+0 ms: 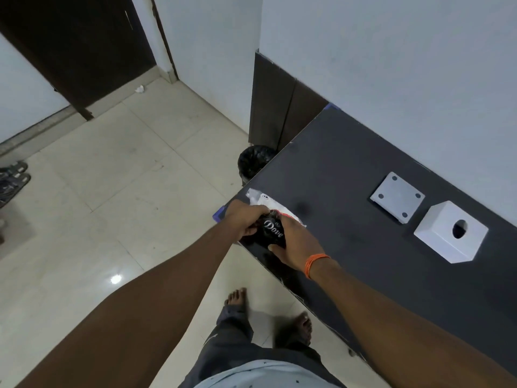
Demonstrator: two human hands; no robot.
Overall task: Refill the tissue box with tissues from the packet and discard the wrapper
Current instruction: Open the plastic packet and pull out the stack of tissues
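Observation:
At the near left corner of the dark table (349, 169), both hands hold a tissue packet (272, 232), black with white "Dove" lettering, its clear and white wrapper end (258, 198) lying flat on the table. My left hand (244, 219) grips the packet's left side. My right hand (296, 242), with an orange band at the wrist, grips its right side. The white tissue box (447, 233) with a round hole on top stands at the right of the table. Its flat white base plate (397, 197) lies apart, just behind it.
A bin lined with a black bag (253, 162) stands on the floor just beyond the table's left edge. Cream floor tiles (126, 191) stretch to the left, with sandals (12, 177) at the far left. My bare feet (237, 296) are beside the table.

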